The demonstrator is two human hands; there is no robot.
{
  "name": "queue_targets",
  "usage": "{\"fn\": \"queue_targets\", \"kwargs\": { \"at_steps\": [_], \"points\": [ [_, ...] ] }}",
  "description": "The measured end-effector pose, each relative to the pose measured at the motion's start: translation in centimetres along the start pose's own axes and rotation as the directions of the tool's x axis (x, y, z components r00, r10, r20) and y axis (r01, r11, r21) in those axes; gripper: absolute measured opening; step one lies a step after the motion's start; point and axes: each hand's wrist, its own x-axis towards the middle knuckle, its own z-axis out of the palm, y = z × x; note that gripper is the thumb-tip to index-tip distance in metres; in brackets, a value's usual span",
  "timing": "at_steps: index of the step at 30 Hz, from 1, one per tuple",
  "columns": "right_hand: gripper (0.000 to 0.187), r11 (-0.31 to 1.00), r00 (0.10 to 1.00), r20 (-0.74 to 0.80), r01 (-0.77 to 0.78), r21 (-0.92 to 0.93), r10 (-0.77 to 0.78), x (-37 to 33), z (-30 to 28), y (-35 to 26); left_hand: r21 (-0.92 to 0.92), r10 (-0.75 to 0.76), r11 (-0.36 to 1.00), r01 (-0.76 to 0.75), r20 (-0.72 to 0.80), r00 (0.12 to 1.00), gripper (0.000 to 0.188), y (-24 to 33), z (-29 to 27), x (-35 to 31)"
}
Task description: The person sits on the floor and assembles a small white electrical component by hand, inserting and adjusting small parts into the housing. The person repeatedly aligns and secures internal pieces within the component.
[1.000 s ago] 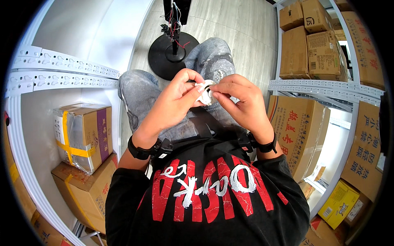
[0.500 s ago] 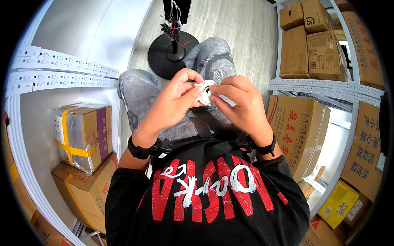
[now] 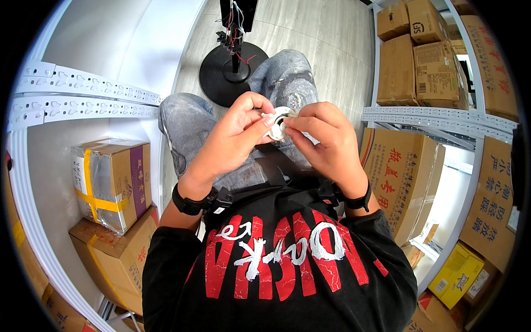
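Gripping a white round part (image 3: 283,112) by its edge with the left hand (image 3: 241,133), seemingly for steadiness; pinching near its middle with the right hand (image 3: 327,134).

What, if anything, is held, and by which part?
A small white round part: the left hand pinches its left edge; the right hand is at its right side, exact grip unclear.
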Motion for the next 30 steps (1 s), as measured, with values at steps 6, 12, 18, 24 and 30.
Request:
{"fn": "queue_targets", "kwargs": {
  "at_steps": [6,12,18,24,30],
  "points": [
    [0.022,0.996,0.997,-0.015,0.080,-0.028,-0.081,0.11,0.02,-0.02,0.013,0.011,1.000,-0.011,-0.009,1.000,0.012,0.33,0.24,-0.21],
    [0.031,0.997,0.997,0.000,0.079,-0.022,-0.079,0.05,-0.26,-0.10,0.021,0.023,1.000,-0.023,-0.006,1.000,0.013,0.24,0.41,-0.41],
    [0.027,0.992,0.991,-0.077,0.107,-0.065,-0.112,0.10,-0.19,-0.16,0.024,0.092,0.995,-0.092,0.017,0.996,0.013,0.58,0.62,-0.40],
    [0.032,0.997,0.996,-0.050,0.068,-0.029,-0.070,0.24,-0.38,-0.20,0.053,0.067,0.996,-0.068,0.024,0.998,0.013,0.64,0.16,-0.52],
    [0.034,0.994,0.993,-0.026,0.111,-0.025,-0.112,-0.15,-0.65,-0.08,-0.005,0.033,0.999,-0.034,-0.025,0.999,0.014,0.83,0.96,-0.35]
  ]
}}
